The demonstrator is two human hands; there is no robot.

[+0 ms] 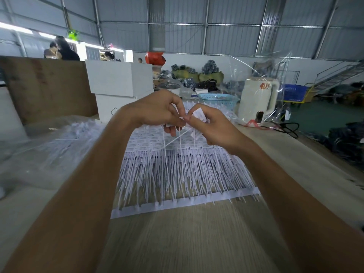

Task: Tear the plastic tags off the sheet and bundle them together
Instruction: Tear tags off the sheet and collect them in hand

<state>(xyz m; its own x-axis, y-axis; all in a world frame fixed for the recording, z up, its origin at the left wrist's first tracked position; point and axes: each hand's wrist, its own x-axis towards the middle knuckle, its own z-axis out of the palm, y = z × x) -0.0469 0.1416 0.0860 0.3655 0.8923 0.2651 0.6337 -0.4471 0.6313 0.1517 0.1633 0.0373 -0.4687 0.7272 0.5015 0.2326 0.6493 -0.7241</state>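
A white sheet of plastic tags lies on the wooden table, its thin tails running toward a white strip at the near edge. Both hands are raised above the sheet's far half and meet in the middle. My left hand pinches several loose tags by their heads, and their white tails hang down and cross. My right hand grips the same small bundle from the right, fingers closed on a tag head next to my left thumb.
Clear plastic bags with more tags lie on the table at left. A white box, a blue basket and a white kettle stand behind the sheet. A brown board rises at back left. People stand far behind.
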